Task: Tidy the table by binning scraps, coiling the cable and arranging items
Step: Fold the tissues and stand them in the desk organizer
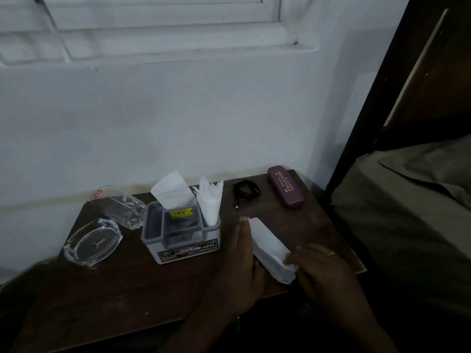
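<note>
- The folded white tissue [270, 248] lies on the dark wooden table [122, 284], just right of the grey organiser box [181, 235].
- The left hand [244, 263], fingers straight, presses flat along the tissue's left edge.
- The right hand [316, 266] pinches the tissue's near right corner.
- The coiled black cable [246, 191] lies behind and right of the box; the purple spectacle case [285, 186] lies further right.
</note>
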Available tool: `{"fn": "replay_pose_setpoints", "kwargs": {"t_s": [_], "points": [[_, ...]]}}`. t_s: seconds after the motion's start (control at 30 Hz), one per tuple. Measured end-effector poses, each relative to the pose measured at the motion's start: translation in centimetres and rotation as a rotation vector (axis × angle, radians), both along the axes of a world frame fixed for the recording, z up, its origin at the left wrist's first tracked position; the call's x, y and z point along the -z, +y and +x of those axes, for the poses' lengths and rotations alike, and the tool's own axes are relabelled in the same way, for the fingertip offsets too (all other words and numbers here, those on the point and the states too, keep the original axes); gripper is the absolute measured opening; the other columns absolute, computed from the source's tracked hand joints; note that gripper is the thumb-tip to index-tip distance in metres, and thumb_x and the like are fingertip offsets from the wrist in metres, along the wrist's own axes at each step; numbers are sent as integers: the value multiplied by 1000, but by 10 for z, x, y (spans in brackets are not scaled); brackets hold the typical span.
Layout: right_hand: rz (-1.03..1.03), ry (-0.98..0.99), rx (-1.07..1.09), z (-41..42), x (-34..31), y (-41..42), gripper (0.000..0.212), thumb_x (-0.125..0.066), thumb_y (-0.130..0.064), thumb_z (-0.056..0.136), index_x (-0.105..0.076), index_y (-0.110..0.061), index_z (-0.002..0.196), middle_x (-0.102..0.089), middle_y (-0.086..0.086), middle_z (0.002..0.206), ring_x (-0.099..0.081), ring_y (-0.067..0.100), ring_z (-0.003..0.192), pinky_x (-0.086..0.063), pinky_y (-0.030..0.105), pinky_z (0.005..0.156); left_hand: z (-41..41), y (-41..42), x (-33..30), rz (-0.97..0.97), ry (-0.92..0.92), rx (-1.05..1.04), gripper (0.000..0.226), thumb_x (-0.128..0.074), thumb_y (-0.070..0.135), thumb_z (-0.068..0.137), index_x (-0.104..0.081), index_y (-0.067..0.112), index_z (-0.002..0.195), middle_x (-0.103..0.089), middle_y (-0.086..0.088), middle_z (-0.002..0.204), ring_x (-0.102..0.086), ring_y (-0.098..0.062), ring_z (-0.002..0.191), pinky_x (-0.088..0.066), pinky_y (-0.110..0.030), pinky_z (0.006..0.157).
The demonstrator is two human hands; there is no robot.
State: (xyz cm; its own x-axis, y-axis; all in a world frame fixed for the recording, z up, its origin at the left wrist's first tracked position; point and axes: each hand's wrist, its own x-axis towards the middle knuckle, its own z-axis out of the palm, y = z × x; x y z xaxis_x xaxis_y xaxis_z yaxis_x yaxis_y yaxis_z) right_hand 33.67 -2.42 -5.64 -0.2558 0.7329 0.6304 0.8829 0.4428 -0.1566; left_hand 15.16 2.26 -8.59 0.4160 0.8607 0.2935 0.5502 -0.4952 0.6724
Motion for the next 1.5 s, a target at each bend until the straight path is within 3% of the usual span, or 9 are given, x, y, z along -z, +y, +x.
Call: {"fn": "replay_pose_setpoints", "kwargs": {"t_s": [0.1,0.2,0.33,0.57,0.7,1.0,1.2,1.37,1.5], "points": [[-75,-55,-39,2,7,-3,16,-64,-12,63,-77,-21,68,-76,-7,75,-75,13,74,-60,24,63,-1,-6,0,28,31,-8,83,-46,12,84,3,16,151,9,-4,162,11,-13,150,-4,-25,121],[-243,117,-53,8,20,-12,28,-70,-10,66,-77,-24,89,-75,-13,95,-71,11,98,-59,34,81,-4,-8,1,90,308,-1,72,-46,22,85,-23,17,153,6,-8,163,8,-27,150,-13,-38,122],[-409,557,-16,7,18,-5,22,-61,-34,84,-67,-37,105,-67,-23,106,-63,-1,103,-53,27,87,-5,-12,2,194,447,-26,53,-58,28,80,-62,11,130,-44,-21,148,-38,-43,137,-40,-54,107],[-643,324,134,-17,5,56,18,-73,-29,82,-71,-15,93,-68,-2,91,-61,9,83,-49,28,80,-5,-16,7,243,371,-59,53,-50,29,84,-58,9,133,-45,-20,147,-44,-38,135,-41,-56,105],[-815,508,122,-12,-3,60,6,-73,-16,84,-68,-15,80,-68,-2,80,-60,4,69,-43,8,59,-12,-19,4,156,113,-57,63,-58,28,91,-38,7,146,-28,-9,158,-25,-22,147,-35,-43,113],[-951,959,-383,-24,-95,49,24,-80,-38,75,-74,-20,89,-75,3,90,-71,16,84,-56,30,72,-41,-28,-71,-86,-581,-286,80,-82,53,63,-46,44,134,-55,20,134,-56,1,120,-55,-22,86],[-1061,959,-733,-104,-144,91,6,-72,-17,84,-73,-21,89,-73,2,89,-69,14,82,-57,27,75,-94,-8,-122,-417,-1012,-229,69,-90,24,57,-63,15,120,-74,-7,110,-71,-28,101,-61,-43,79],[-928,763,-578,-166,-147,129,9,-73,-18,85,-68,-17,94,-68,-4,80,-63,6,73,-51,19,63,-143,10,-134,-140,-865,-466,26,-77,11,75,-70,12,100,-76,-11,90,-74,-26,82,-62,-36,66],[-785,549,-483,-198,-135,145,7,-73,-16,85,-66,-16,85,-62,-6,74,-57,9,71,-47,19,64,-160,20,-120,207,-418,-646,15,-78,19,80,-66,20,89,-70,7,81,-68,-2,73,-53,-10,58]]}}
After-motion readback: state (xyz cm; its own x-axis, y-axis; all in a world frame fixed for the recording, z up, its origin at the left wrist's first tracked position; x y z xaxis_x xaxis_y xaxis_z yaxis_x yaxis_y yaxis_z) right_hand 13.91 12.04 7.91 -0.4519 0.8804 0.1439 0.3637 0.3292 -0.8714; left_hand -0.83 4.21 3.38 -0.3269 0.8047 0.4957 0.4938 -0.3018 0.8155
